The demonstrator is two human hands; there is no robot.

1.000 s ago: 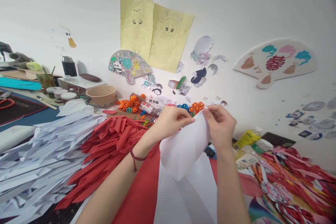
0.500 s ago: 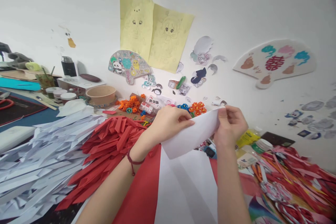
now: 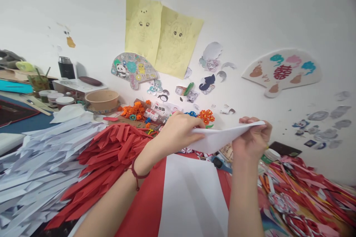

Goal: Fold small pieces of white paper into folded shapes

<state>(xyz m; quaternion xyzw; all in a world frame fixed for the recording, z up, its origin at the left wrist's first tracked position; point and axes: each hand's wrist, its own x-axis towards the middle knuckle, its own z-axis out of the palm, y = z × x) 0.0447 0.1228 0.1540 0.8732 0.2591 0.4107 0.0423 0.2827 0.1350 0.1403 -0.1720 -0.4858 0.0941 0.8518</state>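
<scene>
A white sheet of paper [image 3: 219,139] is held up in the air between my two hands, bent along its length. At its left end my left hand [image 3: 182,131] pinches it between thumb and fingers. The right end is gripped by my right hand [image 3: 253,137], with the fingers partly behind the paper. Below lies a larger stack of white paper [image 3: 191,192] on top of red paper [image 3: 144,203]. To the left of my left forearm are a heap of folded red paper strips [image 3: 111,155] and a heap of folded white strips [image 3: 50,166].
Orange flowers [image 3: 136,110], a tan bowl [image 3: 102,100] and several lidded jars [image 3: 65,102] stand along the wall. On the right lie a smartwatch [image 3: 218,163] and a pile of red and pink ribbons [image 3: 311,185]. Yellow drawings [image 3: 161,37] hang above.
The right end of the white sheet has risen and tilted with my right hand, which moved to the right. The sheet now shows nearly edge-on. My left hand keeps its pinch.
</scene>
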